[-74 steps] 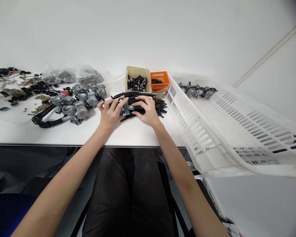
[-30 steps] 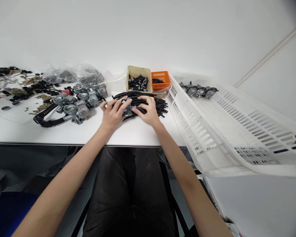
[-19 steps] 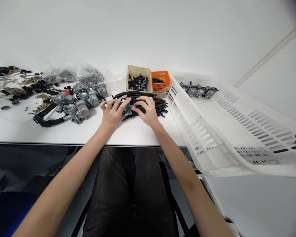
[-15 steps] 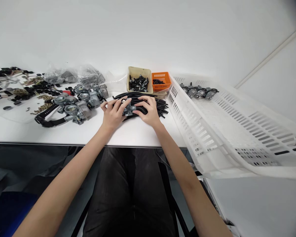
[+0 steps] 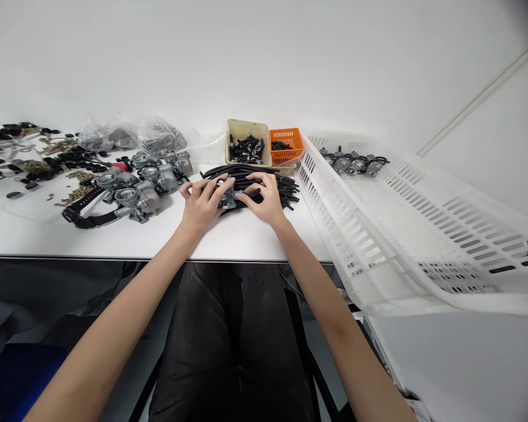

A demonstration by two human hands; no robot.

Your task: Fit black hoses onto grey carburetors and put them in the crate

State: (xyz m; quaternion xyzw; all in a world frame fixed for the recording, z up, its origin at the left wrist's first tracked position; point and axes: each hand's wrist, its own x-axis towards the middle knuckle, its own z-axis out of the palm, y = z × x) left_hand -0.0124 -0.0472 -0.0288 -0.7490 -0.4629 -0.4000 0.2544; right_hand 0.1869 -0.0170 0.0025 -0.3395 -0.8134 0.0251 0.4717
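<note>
A small silver-grey carburetor (image 5: 228, 196) lies in front of me, over a pile of black rubber hoses (image 5: 287, 189). The fingers of my left hand (image 5: 203, 201) are wrapped over its left side and hide part of it. At its right end, the bent thumb and fingers of my right hand (image 5: 266, 199) close in on the carburetor, the thumb tip touching its end. Any small part between those right fingertips is hidden. Left of my hands stand several more carburetors (image 5: 134, 196) in a group, with a black wristwatch (image 5: 88, 221) beside them.
Behind the hoses stand a cream bin (image 5: 247, 125) of black and metal parts and an orange basket (image 5: 286, 155). A large white crate (image 5: 361, 234) at right holds several carburetors (image 5: 356, 163). Brass fittings (image 5: 80, 187), black caps and plastic bags (image 5: 132, 135) cover the left side.
My right thumb and fingers have drawn closer together at the carburetor's right end. My left hand keeps its hold, and the carburetor has barely shifted.
</note>
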